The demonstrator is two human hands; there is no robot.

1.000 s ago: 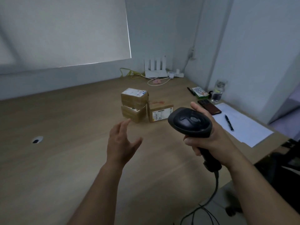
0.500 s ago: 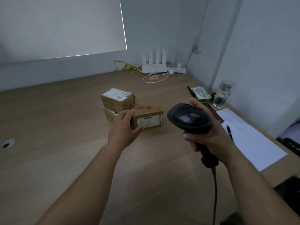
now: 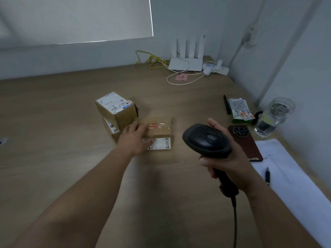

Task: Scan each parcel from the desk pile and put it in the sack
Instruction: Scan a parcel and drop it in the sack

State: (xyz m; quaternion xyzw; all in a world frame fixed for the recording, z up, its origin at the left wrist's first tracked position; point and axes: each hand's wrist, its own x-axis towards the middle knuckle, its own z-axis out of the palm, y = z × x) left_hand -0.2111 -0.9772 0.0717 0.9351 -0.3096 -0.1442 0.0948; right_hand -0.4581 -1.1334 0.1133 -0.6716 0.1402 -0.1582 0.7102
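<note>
Three brown cardboard parcels lie on the wooden desk. Two are stacked: the top parcel with a white label, and a lower parcel mostly hidden under it. To their right lies a flat parcel with a white label on its front face. My left hand rests on that flat parcel's left end, fingers spread over it, blurred. My right hand grips the black corded barcode scanner, held just right of the flat parcel. No sack is in view.
A phone, white paper with a pen, a glass jar and a blister pack lie along the right edge. A white router, power strip and cables sit at the back by the wall.
My left hand has reached forward from mid-air onto the flat parcel. The view has drawn closer to the parcels. The scanner stays in my right hand.
</note>
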